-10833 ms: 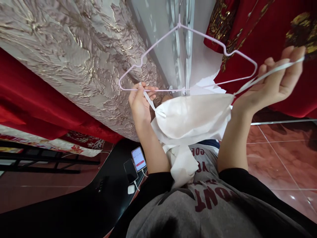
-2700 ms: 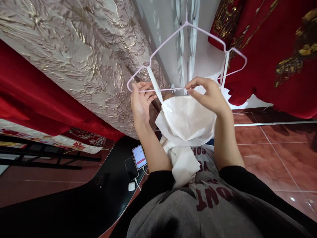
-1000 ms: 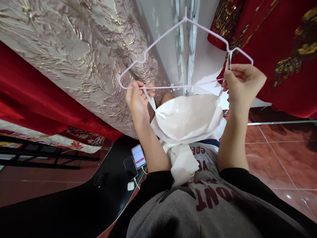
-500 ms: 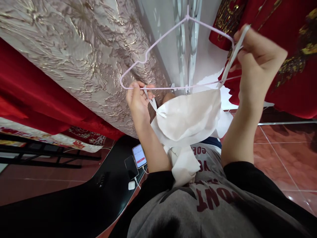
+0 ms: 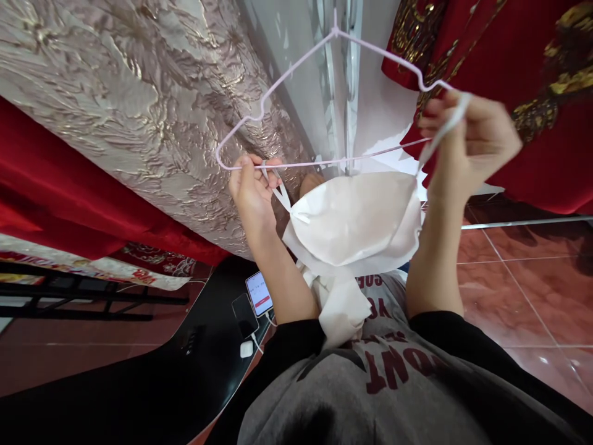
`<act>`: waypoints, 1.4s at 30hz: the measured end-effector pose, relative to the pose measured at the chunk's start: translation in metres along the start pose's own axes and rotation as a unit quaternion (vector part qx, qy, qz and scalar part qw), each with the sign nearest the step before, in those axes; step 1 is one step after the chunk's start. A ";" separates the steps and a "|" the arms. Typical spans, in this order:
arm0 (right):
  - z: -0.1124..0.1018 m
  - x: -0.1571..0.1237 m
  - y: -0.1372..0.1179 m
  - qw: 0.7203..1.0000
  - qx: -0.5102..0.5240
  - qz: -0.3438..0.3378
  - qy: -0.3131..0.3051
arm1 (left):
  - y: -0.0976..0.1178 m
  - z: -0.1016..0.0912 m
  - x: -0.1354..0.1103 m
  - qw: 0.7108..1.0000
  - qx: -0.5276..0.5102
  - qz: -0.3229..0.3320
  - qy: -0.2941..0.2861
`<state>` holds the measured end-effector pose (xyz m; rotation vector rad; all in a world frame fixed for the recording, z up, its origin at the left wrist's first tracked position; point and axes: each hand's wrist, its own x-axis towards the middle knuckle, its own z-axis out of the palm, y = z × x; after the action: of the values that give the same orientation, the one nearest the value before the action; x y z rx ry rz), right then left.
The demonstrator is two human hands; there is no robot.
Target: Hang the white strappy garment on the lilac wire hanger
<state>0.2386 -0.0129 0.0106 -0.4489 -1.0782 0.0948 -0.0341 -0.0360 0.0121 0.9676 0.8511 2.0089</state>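
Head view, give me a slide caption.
Left hand grips a pink hanger; a strap of the white garment crosses the right hand.

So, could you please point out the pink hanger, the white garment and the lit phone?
Pink hanger (image 5: 343, 161): head view, on its bottom bar.
White garment (image 5: 354, 219): head view, mid cloth.
Lit phone (image 5: 258, 293): head view, on its screen.

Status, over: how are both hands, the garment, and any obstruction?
Left grip: on pink hanger, lower bar. Right grip: blurred, strap looped over it, hiding hanger's right end. White garment: below hanger.
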 end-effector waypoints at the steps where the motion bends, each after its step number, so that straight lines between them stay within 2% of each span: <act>1: 0.007 -0.003 -0.006 0.996 -0.018 0.034 -0.078 | 0.000 -0.001 -0.001 1.000 0.000 0.002 -0.003; 4: 0.017 -0.013 -0.012 0.951 -0.100 0.102 -0.275 | 0.001 -0.006 -0.001 0.999 0.007 0.023 -0.036; 6: 0.016 -0.016 -0.010 0.927 -0.147 0.114 -0.326 | 0.002 -0.012 -0.001 0.998 0.028 0.029 -0.054; 9: 0.008 -0.015 -0.004 0.926 -0.174 0.109 -0.317 | 0.003 -0.021 0.003 0.997 0.046 0.056 -0.036; 11: 0.003 -0.012 -0.001 0.936 -0.163 0.107 -0.295 | 0.003 -0.028 0.007 0.991 0.051 0.127 0.003; 14: -0.002 -0.010 0.003 0.943 -0.147 0.113 -0.276 | 0.004 -0.036 0.015 0.960 0.083 0.264 0.050; 16: -0.002 -0.011 0.006 0.946 -0.142 0.112 -0.269 | 0.006 -0.037 0.019 0.938 0.084 0.333 0.047; 18: -0.001 -0.013 0.008 0.948 -0.137 0.109 -0.265 | 0.012 -0.032 0.020 0.933 0.080 0.350 0.017; 22: 0.003 -0.015 0.008 0.951 -0.135 0.114 -0.253 | 0.033 -0.007 0.021 0.950 0.132 0.268 -0.090; 25: 0.005 -0.015 0.006 0.953 -0.133 0.120 -0.245 | 0.048 0.017 0.030 0.944 0.193 0.211 -0.165; 28: 0.005 -0.014 0.002 0.952 -0.128 0.121 -0.251 | 0.054 0.029 0.044 0.934 0.248 0.157 -0.205; 29: 0.005 -0.014 0.001 0.951 -0.129 0.122 -0.254 | 0.053 0.028 0.048 0.936 0.257 0.138 -0.199; 31: 0.004 -0.013 -0.001 0.947 -0.132 0.128 -0.263 | 0.046 0.020 0.050 0.952 0.243 0.106 -0.150; 34: 0.004 -0.013 -0.002 0.938 -0.137 0.140 -0.286 | 0.025 -0.002 0.042 0.985 0.163 0.057 -0.020; 36: 0.005 -0.015 -0.001 0.933 -0.135 0.141 -0.301 | 0.010 -0.013 0.033 0.993 0.096 0.001 0.061; 39: 0.006 -0.016 0.000 0.933 -0.133 0.138 -0.305 | -0.004 -0.017 0.019 0.998 -0.058 -0.022 -0.007; 41: 0.006 -0.016 0.002 0.936 -0.143 0.142 -0.289 | -0.006 -0.013 0.014 0.992 -0.109 -0.001 -0.069; 42: 0.006 -0.015 0.005 0.942 -0.147 0.140 -0.267 | -0.005 -0.010 0.013 0.990 -0.111 0.011 -0.081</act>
<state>0.2273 -0.0112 -0.0015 -0.8797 -1.5655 0.3240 -0.0466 -0.0251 0.0071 0.9994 0.5192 1.9628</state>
